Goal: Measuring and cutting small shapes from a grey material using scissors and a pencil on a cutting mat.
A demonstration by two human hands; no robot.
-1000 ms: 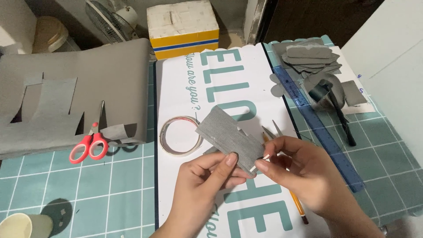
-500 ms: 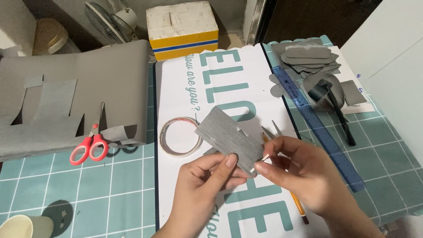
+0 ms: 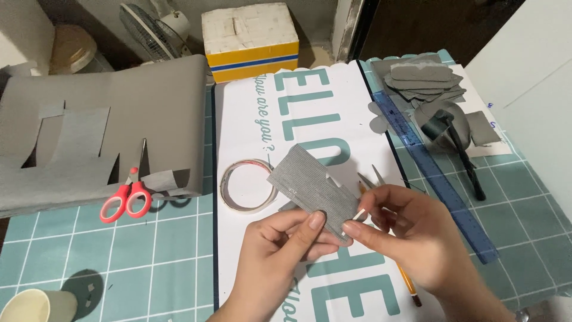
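Observation:
My left hand point(image 3: 280, 247) pinches the near end of a grey cardboard strip point(image 3: 307, 185) with notches cut in its right edge. My right hand point(image 3: 411, 238) holds the same strip's near right corner between thumb and forefinger, where a thin white sliver sticks out. The strip tilts up and away to the left, above a white sheet with large teal letters point(image 3: 333, 119). A roll of clear tape point(image 3: 245, 186) lies just left of the strip. A yellow pencil point(image 3: 408, 283) runs under my right hand.
Red-handled scissors point(image 3: 128, 194) lie on a large cut grey sheet point(image 3: 101, 125) at left. A blue ruler point(image 3: 438, 179), a pile of grey cut-outs point(image 3: 423, 80) and a black pen point(image 3: 468, 164) sit at right. A yellow-and-white box point(image 3: 250, 39) and a fan point(image 3: 149, 30) stand behind.

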